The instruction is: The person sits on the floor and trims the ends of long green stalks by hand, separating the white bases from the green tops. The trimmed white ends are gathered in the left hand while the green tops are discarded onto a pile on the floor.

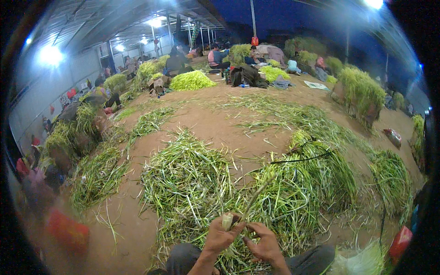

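My left hand (220,233), at the bottom middle, is closed around a small bunch of pale cut stalks (227,221). A thin brownish stem (257,196) slants up and to the right from beside its fingers. Close by, my right hand (264,242) has its fingers curled toward the left hand; whether they pinch anything is not clear. Both hands are over a loose heap of green leafy stalks (192,175) between my bent knees. A second green heap (302,175) lies to the right, with a dark strap (300,160) across it.
Brown ground (206,117) carries scattered greens. Stacked bundles (361,91) stand at right, others (72,134) at left. Seated people, one in a pink and blue top (218,57), work near a yellow-green pile (192,80). A red bag (400,240) is low right.
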